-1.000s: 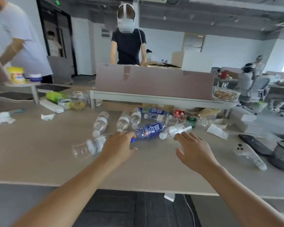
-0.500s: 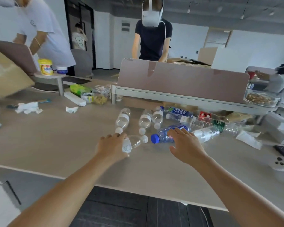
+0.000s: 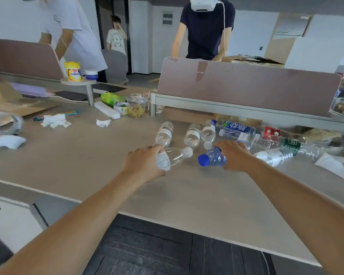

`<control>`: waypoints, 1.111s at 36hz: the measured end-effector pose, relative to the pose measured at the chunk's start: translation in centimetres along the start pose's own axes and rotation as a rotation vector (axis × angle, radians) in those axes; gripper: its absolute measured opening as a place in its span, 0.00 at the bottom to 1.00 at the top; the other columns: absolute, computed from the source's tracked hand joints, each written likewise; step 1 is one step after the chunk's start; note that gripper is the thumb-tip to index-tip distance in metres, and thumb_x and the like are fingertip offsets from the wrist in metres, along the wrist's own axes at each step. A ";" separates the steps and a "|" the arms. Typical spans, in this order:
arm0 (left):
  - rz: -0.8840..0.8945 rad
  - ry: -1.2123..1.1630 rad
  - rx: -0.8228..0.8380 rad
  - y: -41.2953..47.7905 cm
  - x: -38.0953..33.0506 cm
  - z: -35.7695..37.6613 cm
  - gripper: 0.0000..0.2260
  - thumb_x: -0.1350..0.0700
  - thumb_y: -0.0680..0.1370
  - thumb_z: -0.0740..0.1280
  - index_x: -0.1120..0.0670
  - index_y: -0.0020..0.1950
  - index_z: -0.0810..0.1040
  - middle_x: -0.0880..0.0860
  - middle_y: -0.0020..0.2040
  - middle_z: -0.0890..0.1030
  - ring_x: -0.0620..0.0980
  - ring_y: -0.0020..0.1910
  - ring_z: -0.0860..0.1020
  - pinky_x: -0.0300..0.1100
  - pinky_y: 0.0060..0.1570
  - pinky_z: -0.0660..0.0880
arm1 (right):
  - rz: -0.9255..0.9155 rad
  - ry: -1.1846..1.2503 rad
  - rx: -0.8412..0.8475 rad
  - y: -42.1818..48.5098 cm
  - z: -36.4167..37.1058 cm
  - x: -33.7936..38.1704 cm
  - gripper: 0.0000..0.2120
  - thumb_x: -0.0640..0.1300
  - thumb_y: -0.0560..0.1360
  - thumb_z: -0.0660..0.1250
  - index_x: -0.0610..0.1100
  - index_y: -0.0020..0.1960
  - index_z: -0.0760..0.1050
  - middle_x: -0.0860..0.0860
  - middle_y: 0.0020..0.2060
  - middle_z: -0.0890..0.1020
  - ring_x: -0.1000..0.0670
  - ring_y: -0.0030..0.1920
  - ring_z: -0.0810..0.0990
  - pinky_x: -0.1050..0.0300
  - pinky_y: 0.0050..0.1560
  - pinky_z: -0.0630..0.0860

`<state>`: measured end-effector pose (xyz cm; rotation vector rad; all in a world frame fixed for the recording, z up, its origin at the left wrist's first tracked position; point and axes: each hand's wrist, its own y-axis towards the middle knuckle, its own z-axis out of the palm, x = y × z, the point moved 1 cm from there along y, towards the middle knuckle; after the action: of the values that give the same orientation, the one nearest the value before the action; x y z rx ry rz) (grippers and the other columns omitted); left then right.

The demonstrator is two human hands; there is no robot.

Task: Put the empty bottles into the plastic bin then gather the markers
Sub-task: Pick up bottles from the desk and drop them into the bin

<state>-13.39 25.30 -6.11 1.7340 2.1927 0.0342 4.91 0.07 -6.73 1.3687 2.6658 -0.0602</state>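
Left hand [image 3: 145,163] grips clear bottle [image 3: 172,158] (label unreadable), right hand [image 3: 235,156] grips blue-capped bottle [image 3: 212,158] just beside it.

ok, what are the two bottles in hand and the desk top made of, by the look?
Clear bottle in the left hand: thin transparent plastic, glossy; the desk shows through it, white cap, paper-like label.
Blue bottle in the right hand: blue-tinted translucent plastic, ribbed, opaque blue cap.
Desk top: matte pale wood-grain, probably laminate; faint grain, no glare.
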 end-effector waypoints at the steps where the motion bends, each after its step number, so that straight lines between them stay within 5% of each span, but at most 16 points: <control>1: -0.007 -0.005 0.003 0.0 0.0 0.1 0.29 0.40 0.64 0.73 0.41 0.62 0.70 0.43 0.56 0.79 0.52 0.54 0.78 0.45 0.52 0.73 | -0.009 -0.016 -0.007 0.2 0.2 0.1 0.38 0.47 0.67 0.73 0.52 0.73 0.60 0.52 0.68 0.70 0.47 0.69 0.68 0.47 0.67 0.62; 7: -0.028 -0.018 0.018 -0.1 -0.4 0.6 0.29 0.39 0.63 0.73 0.40 0.61 0.70 0.43 0.55 0.79 0.51 0.53 0.79 0.45 0.51 0.74 | -0.030 -0.154 -0.101 0.3 1.0 0.2 0.34 0.55 0.67 0.71 0.54 0.70 0.61 0.54 0.64 0.74 0.48 0.65 0.72 0.47 0.65 0.63; 25: 0.079 -0.029 0.040 -1.5 -7.7 -0.5 0.31 0.38 0.65 0.75 0.43 0.66 0.71 0.44 0.57 0.79 0.50 0.57 0.77 0.45 0.50 0.71 | 0.040 -0.189 -0.356 -8.6 -3.8 -4.4 0.35 0.52 0.63 0.73 0.54 0.68 0.66 0.53 0.61 0.77 0.47 0.62 0.73 0.44 0.65 0.59; 35: 0.277 -0.093 0.089 -3.5 -17.9 1.7 0.30 0.37 0.65 0.75 0.44 0.64 0.72 0.45 0.56 0.79 0.48 0.48 0.75 0.44 0.44 0.72 | 0.223 -0.254 -0.323 -20.9 -4.1 -11.8 0.33 0.48 0.60 0.73 0.53 0.64 0.67 0.53 0.59 0.76 0.46 0.60 0.73 0.43 0.61 0.61; 40: 0.414 -0.098 0.141 -5.4 -24.8 3.7 0.35 0.36 0.66 0.74 0.45 0.69 0.69 0.47 0.61 0.78 0.51 0.54 0.77 0.47 0.50 0.75 | 0.344 -0.279 -0.253 -29.3 -3.6 -15.6 0.34 0.50 0.61 0.72 0.53 0.65 0.66 0.53 0.59 0.75 0.47 0.62 0.72 0.43 0.62 0.60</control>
<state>-12.64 -0.27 -4.62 2.1915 1.7720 -0.1044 -10.31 -29.27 -1.82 1.5774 2.1033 0.1115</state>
